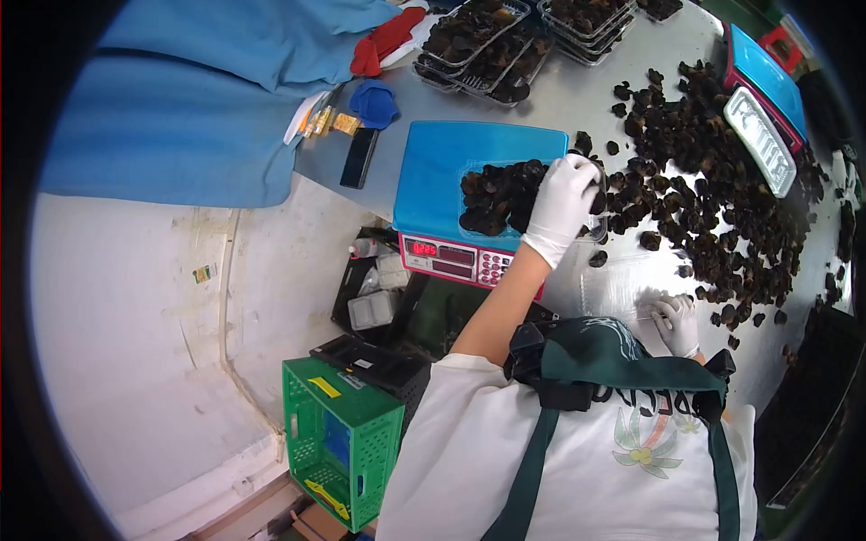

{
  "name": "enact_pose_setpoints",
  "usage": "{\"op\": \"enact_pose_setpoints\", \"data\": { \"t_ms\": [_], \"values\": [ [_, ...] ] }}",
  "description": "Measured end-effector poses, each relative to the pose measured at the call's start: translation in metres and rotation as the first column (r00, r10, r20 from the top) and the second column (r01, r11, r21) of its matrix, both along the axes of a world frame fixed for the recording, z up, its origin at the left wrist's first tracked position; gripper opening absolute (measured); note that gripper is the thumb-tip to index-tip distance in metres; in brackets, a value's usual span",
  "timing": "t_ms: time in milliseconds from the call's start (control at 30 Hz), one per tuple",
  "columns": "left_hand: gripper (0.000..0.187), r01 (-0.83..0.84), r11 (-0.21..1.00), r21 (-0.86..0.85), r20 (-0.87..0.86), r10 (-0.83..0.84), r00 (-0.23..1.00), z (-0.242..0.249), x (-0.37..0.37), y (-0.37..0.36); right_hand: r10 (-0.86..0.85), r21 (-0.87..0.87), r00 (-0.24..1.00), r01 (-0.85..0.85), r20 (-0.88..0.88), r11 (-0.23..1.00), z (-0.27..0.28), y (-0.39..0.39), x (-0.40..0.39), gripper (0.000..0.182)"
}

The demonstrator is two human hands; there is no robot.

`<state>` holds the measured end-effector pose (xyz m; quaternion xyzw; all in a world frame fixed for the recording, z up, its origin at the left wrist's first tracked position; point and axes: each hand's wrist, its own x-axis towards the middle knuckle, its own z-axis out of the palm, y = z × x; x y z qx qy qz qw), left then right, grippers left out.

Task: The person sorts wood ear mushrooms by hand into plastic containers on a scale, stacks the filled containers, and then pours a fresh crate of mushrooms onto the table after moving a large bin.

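My left hand (564, 203), in a white glove, is over the right end of a clear plastic tray on the blue scale (433, 149). Its fingers are bent together beside dark brown pieces (501, 194) that look like dried mushrooms; what they grip is hidden. The tray holds a heap of these pieces, and the scale's red display is lit. Lower right, my gloved right hand (677, 323) has its fingers curled at the edge of an upturned-looking clear plastic tray (618, 290) on the metal table.
Loose dark pieces (713, 198) spread over the table's right side. Filled trays (478, 45) are stacked at the back. A second scale (767, 77) with a clear tray (760, 142) leaning on it stands far right. A phone (359, 158) lies left; a green crate (347, 397) is below.
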<state>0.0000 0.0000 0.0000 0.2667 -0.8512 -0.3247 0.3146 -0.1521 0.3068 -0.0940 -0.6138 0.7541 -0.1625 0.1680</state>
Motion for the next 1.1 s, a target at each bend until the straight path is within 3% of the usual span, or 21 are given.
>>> {"op": "enact_pose_setpoints", "data": {
  "t_ms": [33,133,200,233,267,300,433,500,533,567,667,767,833,867,900,933,1000,1067,1100],
  "values": [
    [0.012,-0.003,0.999,0.034,-0.110,0.007,0.994,0.009,-0.007,0.006,-0.068,-0.080,0.998,0.068,0.003,0.994,0.000,-0.002,0.000,0.023],
    [0.011,0.252,0.961,0.118,-0.208,-0.224,0.952,0.021,-0.015,0.059,-0.258,-0.224,0.956,0.284,0.140,0.932,0.006,0.005,0.021,0.021],
    [0.012,0.426,0.890,0.160,-0.139,-0.407,0.903,-0.019,-0.034,0.093,-0.371,-0.283,0.909,0.412,0.187,0.866,0.009,-0.005,0.021,0.017],
    [0.012,0.441,0.879,0.178,-0.072,-0.436,0.897,-0.028,-0.032,0.110,-0.395,-0.299,0.899,0.436,0.188,0.849,0.008,-0.003,0.021,0.017],
    [0.013,0.512,0.819,0.259,-0.044,-0.519,0.854,-0.071,-0.038,0.126,-0.422,-0.309,0.886,0.462,0.192,0.831,0.006,0.000,0.022,0.017],
    [0.013,0.532,0.819,0.216,0.036,-0.551,0.833,-0.090,-0.033,0.131,-0.446,-0.323,0.873,0.487,0.195,0.812,0.003,0.003,0.023,0.017],
    [0.015,0.598,0.795,0.100,0.301,-0.597,0.743,-0.139,-0.026,0.144,-0.420,-0.310,0.885,0.464,0.202,0.829,-0.011,0.011,0.031,0.018],
    [0.018,0.602,0.798,0.033,0.403,-0.562,0.723,-0.145,-0.027,0.145,-0.406,-0.199,0.912,0.409,0.057,0.890,-0.009,0.005,0.036,0.023],
    [0.029,0.623,0.782,0.027,0.426,-0.573,0.700,-0.143,-0.026,0.144,-0.388,-0.172,0.921,0.388,0.040,0.905,-0.005,-0.001,0.038,0.025],
    [0.034,0.622,0.782,0.052,0.418,-0.582,0.697,-0.140,-0.025,0.144,-0.365,-0.144,0.931,0.365,0.023,0.920,-0.003,-0.004,0.039,0.026],
    [0.047,0.608,0.787,0.104,0.386,-0.596,0.705,-0.115,-0.019,0.141,-0.532,-0.002,0.847,0.532,0.020,0.847,-0.016,0.005,0.036,0.025],
    [0.058,0.575,0.802,0.159,0.345,-0.591,0.729,-0.118,-0.020,0.140,-0.585,-0.028,0.806,0.589,0.091,0.808,-0.002,-0.007,0.025,0.023],
    [0.063,0.514,0.817,0.262,0.348,-0.577,0.739,-0.133,-0.018,0.143,-0.483,-0.175,0.841,0.529,0.245,0.831,0.031,-0.044,0.026,0.020],
    [0.064,0.517,0.837,0.181,0.335,-0.546,0.767,-0.132,-0.016,0.142,-0.379,-0.241,0.883,0.446,0.278,0.862,0.047,-0.070,0.028,0.021],
    [0.063,0.529,0.840,0.119,0.457,-0.519,0.722,-0.121,-0.018,0.141,-0.303,-0.293,0.904,0.390,0.301,0.873,0.064,-0.096,0.032,0.016],
    [0.063,0.543,0.822,0.171,0.515,-0.544,0.662,-0.115,-0.019,0.139,-0.220,-0.323,0.921,0.325,0.322,0.889,0.068,-0.119,0.032,0.019],
    [0.063,0.554,0.796,0.244,0.570,-0.580,0.582,-0.110,-0.021,0.137,-0.086,-0.371,0.990,0.123,0.113,0.921,0.089,-0.167,0.038,0.030],
    [0.064,0.555,0.781,0.286,0.576,-0.603,0.552,-0.108,-0.021,0.133,-0.046,-0.332,0.999,0.034,-0.029,0.943,0.083,-0.199,0.038,0.039],
    [0.064,0.551,0.797,0.246,0.549,-0.583,0.599,-0.112,-0.021,0.133,-0.034,-0.283,0.995,0.007,-0.093,0.959,0.080,-0.211,0.038,0.041]
  ]
}}
